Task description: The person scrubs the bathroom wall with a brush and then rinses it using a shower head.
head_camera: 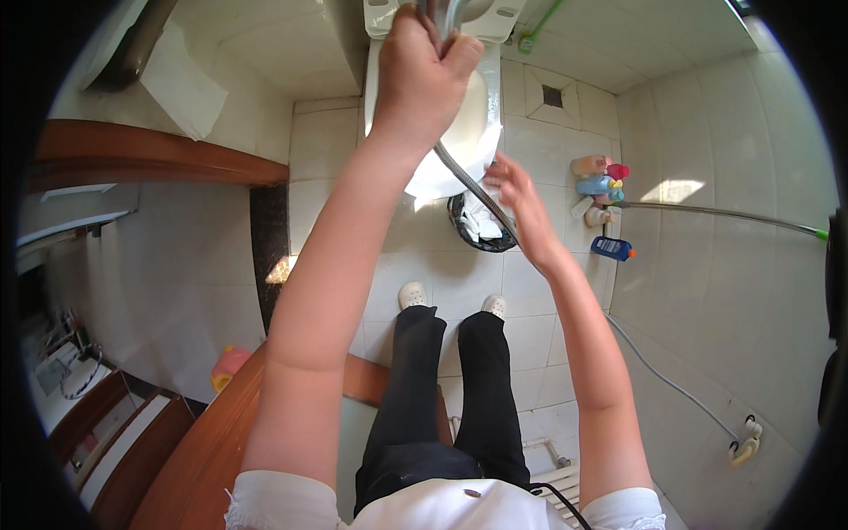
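Observation:
At the top of the view my left hand (424, 76) is closed around the handle of a chrome handheld shower head (452, 14), whose upper end is cut off by the picture's edge. From it a flexible metal shower hose (474, 189) runs down and passes behind my right forearm. My right hand (520, 205), slightly blurred, is beside the hose with fingers apart, gripping nothing. Beneath my left hand stands a white toilet (487, 122), partly hidden by that hand and arm. Close to its front is a wastebasket with a black liner (493, 246) and white paper inside.
Several bottles (596, 185) and a blue bottle (611, 248) are by the right wall. A metal pole (715, 211) leans there. The hose's far stretch (669, 384) reaches a wall valve (748, 440). A floor drain (552, 97) lies behind; a wooden door (205, 437) is at left.

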Demonstrator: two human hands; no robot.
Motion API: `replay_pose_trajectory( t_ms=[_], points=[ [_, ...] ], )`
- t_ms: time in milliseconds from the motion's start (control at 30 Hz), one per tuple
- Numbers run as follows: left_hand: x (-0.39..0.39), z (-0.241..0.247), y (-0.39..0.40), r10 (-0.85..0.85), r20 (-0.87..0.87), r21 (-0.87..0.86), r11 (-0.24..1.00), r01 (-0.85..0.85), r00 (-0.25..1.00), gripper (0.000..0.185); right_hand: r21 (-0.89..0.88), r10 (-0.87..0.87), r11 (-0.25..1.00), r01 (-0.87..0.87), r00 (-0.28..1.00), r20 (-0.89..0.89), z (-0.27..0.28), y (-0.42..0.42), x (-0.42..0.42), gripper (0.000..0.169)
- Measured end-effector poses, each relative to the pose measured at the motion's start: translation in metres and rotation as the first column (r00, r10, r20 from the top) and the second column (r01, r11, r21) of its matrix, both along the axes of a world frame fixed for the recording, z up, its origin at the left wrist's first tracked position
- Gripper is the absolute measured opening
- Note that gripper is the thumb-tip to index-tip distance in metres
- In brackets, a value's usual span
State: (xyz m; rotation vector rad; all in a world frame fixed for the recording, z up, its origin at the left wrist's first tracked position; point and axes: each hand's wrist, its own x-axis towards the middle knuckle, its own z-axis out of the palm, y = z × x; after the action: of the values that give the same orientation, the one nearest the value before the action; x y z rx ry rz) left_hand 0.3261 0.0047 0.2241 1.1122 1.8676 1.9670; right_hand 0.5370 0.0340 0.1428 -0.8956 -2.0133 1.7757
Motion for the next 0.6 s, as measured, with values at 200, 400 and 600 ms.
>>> replay_pose_trajectory(
  t_ms=[200, 400, 600],
  points=[
    [0.045, -0.009, 0.021, -0.130, -0.008, 0.020, 0.991, 0.130, 0.992, 0.030, 0.198, -0.016, 0.976, 0.093, 0.933, -0.360, 0.095, 0.039, -0.095, 0.044],
    [0.069, -0.003, 0.036, -0.134, -0.179, 0.026, 0.990, 0.141, 0.975, 0.020, 0.158, 0.003, 0.985, 0.062, 0.923, -0.384, 0.088, 0.077, -0.066, 0.033],
    [0.071, -0.008, 0.047, -0.174, -0.150, -0.122, 0.980, 0.156, 0.973, 0.020, -0.010, -0.056, 0.998, 0.057, 0.890, -0.453, 0.092, 0.073, -0.069, 0.040]
  ],
)
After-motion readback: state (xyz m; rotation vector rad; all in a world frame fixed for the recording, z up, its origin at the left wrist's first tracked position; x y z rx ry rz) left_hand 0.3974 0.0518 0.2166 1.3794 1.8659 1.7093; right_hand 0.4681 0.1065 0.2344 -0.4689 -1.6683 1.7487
